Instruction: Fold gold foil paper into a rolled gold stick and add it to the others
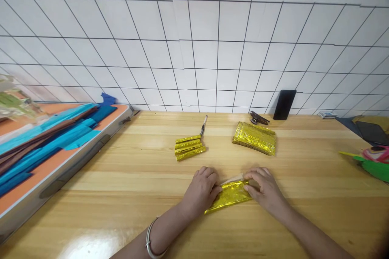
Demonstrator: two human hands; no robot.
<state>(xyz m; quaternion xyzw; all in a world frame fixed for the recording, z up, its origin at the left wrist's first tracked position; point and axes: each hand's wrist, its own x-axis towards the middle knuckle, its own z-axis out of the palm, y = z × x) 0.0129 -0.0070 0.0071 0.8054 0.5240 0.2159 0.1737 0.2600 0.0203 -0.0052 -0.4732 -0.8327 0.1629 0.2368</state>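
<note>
L hand (202, 189) & R hand (263, 189) — both pinched shut on gold foil sheet (230, 195); folded foil strips (190, 147) nearby

Light wood desk (127, 194) w/ glossy glare near front edge; white wall (194, 48) w/ black grid lines behind it.

The table (127, 178) is pale varnished wood, glossy at 7 o'clock. The gold sheet (228, 196) under both hands looks like crinkled metallic foil, as do the folded strips (189, 147) and stack (254, 138) at 12 o'clock. The wall (194, 48) is smooth white tile.
</note>
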